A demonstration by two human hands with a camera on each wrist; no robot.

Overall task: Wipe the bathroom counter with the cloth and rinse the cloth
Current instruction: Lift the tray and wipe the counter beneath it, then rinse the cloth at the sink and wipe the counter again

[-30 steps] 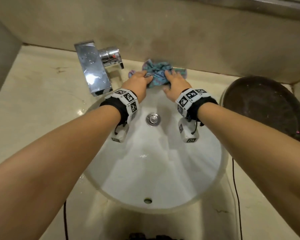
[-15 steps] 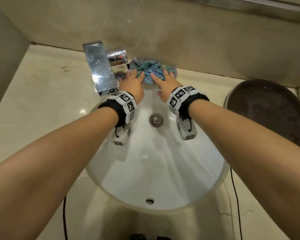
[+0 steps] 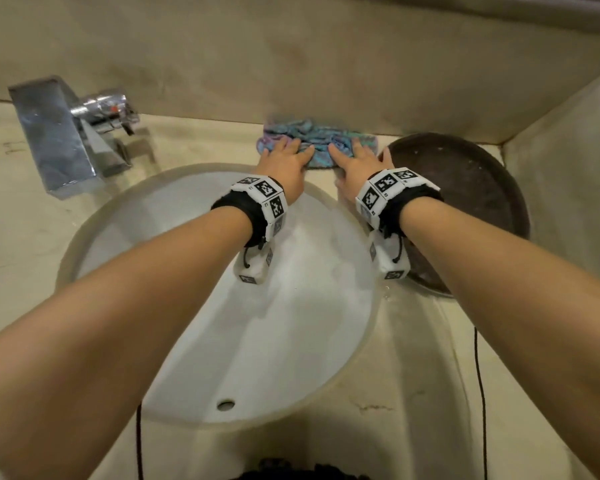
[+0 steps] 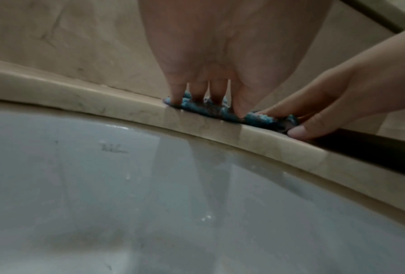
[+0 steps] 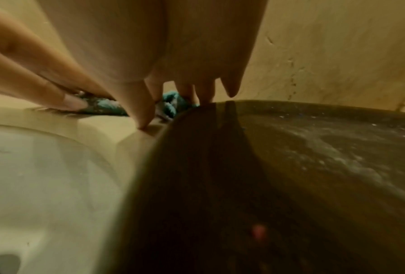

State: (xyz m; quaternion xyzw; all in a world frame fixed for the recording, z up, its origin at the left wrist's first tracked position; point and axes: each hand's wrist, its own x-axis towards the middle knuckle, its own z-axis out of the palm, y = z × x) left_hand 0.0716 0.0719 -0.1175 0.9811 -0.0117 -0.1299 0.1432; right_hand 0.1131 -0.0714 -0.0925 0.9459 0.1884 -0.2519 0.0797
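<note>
Both hands flat on cloth, wiping far strip of table behind sink

Cloth (image 3: 317, 145) now sits on the far ledge of the table (image 3: 201, 138), right of where it was 0.5 s ago: then it lay just beside the tap (image 3: 66, 136), now it's well apart from it, w/ its right end near the dark round basin (image 3: 471, 188). Left hand (image 3: 284, 162) & right hand (image 3: 355, 164) press it w/ fingers straight and spread, not gripping; right thumb rests on bare table by the basin rim. 1 s ago the cloth was bunched under curled fingers; now it's flattened out. Means the wipe pass is running left-to-right along the back; rinse not yet started, and the sink (image 3: 174, 306) shows no running water.
</note>
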